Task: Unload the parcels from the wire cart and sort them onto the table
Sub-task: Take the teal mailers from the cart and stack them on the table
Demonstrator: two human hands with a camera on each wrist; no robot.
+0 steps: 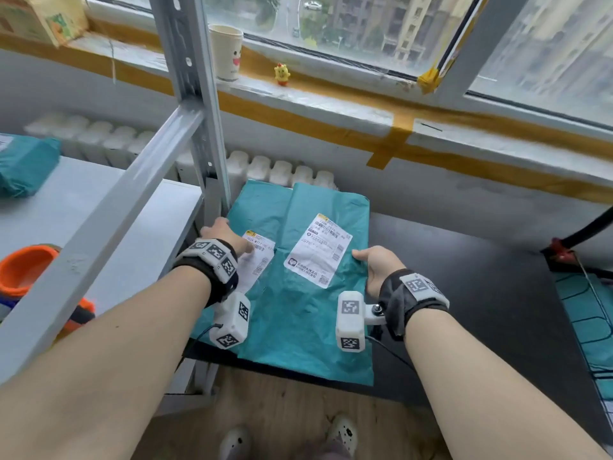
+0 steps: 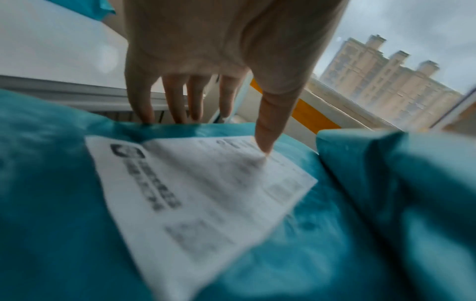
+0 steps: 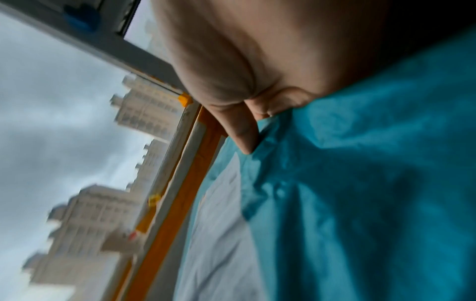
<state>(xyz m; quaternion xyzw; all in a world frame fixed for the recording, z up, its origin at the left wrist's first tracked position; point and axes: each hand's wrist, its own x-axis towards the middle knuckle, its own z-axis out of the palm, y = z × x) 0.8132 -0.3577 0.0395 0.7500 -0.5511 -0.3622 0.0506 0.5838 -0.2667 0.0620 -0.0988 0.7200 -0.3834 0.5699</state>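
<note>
Two teal poly mailers are lying overlapped on the black bench (image 1: 464, 293). The right hand (image 1: 376, 265) is pinching the upper parcel (image 1: 308, 310) at its edge; the left hand (image 1: 225, 235) is gripping the lower parcel (image 1: 257, 210), thumb on its label. Probably soft, light, slippery; edges look like the best hold.

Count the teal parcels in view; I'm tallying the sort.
3: top parcel and lower parcel overlapping on the black table, third on the shelf. Others may be hidden.

Bare forearms, no sleeves. Black wrist straps (image 1: 409, 302) carrying white blocks printed with black square markers; a white camera module (image 1: 350, 322) hung under each wrist, thin black cable trailing. White spotted clogs (image 1: 343, 433) below.
</note>
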